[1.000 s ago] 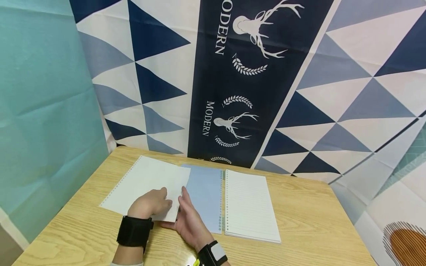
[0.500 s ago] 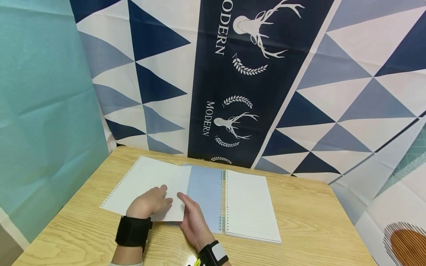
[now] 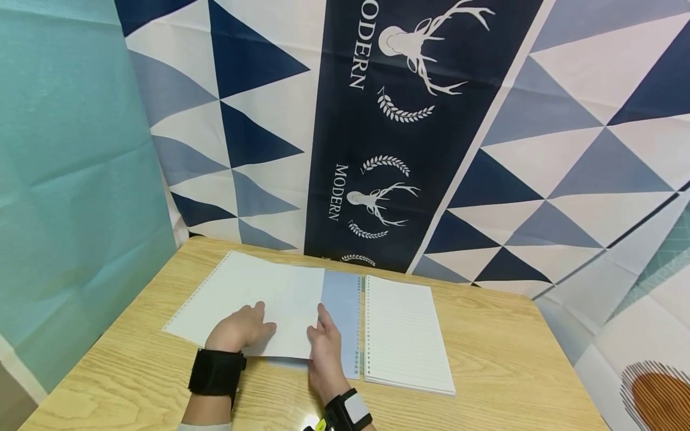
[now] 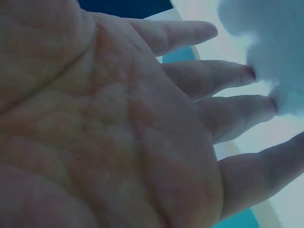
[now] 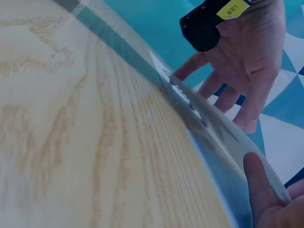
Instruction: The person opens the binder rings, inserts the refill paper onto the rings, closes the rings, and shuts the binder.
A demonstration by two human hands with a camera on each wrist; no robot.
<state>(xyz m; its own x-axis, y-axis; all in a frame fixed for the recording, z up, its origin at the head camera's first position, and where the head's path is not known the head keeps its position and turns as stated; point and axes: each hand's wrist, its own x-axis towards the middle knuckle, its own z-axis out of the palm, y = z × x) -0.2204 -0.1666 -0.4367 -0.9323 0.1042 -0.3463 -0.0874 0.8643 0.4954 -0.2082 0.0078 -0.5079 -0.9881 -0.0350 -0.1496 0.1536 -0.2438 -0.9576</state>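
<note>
A white sheet (image 3: pixel 272 281) with a row of punched holes along its left edge lies at the table's left. My left hand (image 3: pixel 237 330) rests on its lower middle, fingers spread and fairly straight, as the left wrist view shows from the palm side (image 4: pixel 109 123). At the sheet's right edge, my right hand (image 3: pixel 325 353) pinches it, with the thumb (image 5: pixel 259 180) on the near face. That edge stands raised in the right wrist view, with print on its underside. Partly beneath the sheet is a light blue punched cover (image 3: pixel 344 323).
To the right of the blue cover lies a stack of lined, punched paper (image 3: pixel 406 335), separated from it by a narrow strip. The wooden table (image 3: pixel 501 359) extends to the right. A patterned cloth (image 3: pixel 269 120) hangs behind, and a teal cloth (image 3: pixel 81 149) at the left.
The sheet's right edge has moved right with my right hand and covers more of the blue cover. My right hand went from spread fingers to a pinch. My left hand has barely moved.
</note>
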